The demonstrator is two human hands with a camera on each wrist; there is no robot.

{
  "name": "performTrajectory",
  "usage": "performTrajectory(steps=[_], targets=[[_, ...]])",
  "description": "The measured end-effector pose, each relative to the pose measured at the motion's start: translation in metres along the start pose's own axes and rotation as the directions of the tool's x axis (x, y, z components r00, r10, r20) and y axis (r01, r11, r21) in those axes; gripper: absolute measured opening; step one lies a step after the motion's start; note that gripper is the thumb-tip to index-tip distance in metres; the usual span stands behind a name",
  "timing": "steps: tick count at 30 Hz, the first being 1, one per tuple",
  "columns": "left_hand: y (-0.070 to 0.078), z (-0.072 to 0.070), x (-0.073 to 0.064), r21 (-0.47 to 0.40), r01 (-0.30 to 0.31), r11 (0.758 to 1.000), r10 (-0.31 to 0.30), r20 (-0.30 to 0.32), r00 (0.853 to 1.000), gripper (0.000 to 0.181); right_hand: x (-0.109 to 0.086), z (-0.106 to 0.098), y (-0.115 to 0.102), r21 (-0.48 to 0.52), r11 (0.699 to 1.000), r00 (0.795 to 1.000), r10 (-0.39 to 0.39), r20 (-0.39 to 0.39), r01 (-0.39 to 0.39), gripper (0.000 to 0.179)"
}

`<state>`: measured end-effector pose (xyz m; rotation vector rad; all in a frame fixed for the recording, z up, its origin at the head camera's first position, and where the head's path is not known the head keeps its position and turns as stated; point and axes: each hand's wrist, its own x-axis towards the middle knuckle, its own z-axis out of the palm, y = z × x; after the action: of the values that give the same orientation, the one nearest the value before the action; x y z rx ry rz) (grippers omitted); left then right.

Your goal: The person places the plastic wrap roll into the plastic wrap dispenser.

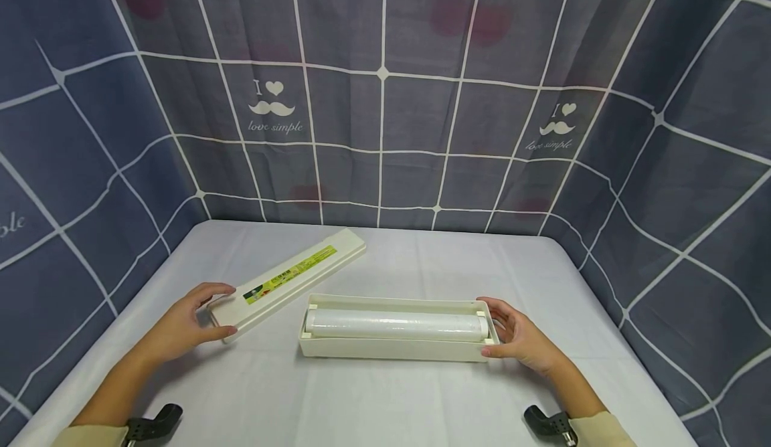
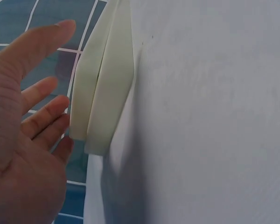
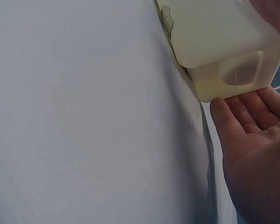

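A long cream plastic lid (image 1: pixel 289 276) with a yellow-green label lies slantwise on the left of the table. My left hand (image 1: pixel 177 326) is spread around its near end, thumb in front and fingers behind; the left wrist view shows a gap between thumb and lid (image 2: pixel 105 84). Nearer the middle sits an open cream box (image 1: pixel 391 349), long and narrow, holding a clear-wrapped white roll (image 1: pixel 397 324), which looks like cling film. My right hand (image 1: pixel 523 340) grips the box's right end, thumb on the front wall and fingers at the far corner. In the right wrist view, fingers lie beside the box end (image 3: pixel 219 46).
A white cloth (image 1: pixel 373 407) covers the table. Dark grey-blue curtains with white lines (image 1: pixel 349 106) stand behind it and along both sides. A black wrist mount (image 1: pixel 153 423) shows by the left sleeve, another (image 1: pixel 548 423) by the right.
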<state>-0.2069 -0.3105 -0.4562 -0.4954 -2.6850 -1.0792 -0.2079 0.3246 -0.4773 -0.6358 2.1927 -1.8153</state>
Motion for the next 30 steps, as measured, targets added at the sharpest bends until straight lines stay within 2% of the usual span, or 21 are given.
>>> performTrajectory(steps=[9, 14, 24, 30], targets=[[-0.005, -0.003, 0.002, 0.043, 0.073, 0.996, -0.077, 0.103, 0.992, 0.087, 0.0, 0.0, 0.0, -0.012, 1.0, 1.0, 0.006, 0.001, -0.006, 0.095], [-0.011, -0.003, 0.003, 0.06, 0.081, 0.995, -0.089, 0.155, 0.984, 0.096, 0.0, 0.0, -0.001, -0.012, 1.0, 1.0, 0.014, -0.003, -0.014, 0.096], [-0.02, -0.001, 0.004, 0.021, 0.086, 0.996, -0.089, 0.208, 0.974, 0.105, 0.001, 0.0, -0.001, -0.019, 1.0, 1.0, 0.007, -0.005, -0.007, 0.095], [-0.019, -0.001, 0.004, 0.01, 0.09, 0.996, -0.09, 0.21, 0.974, 0.105, 0.0, 0.001, -0.001, -0.022, 1.0, 1.0, 0.01, -0.008, -0.01, 0.095]])
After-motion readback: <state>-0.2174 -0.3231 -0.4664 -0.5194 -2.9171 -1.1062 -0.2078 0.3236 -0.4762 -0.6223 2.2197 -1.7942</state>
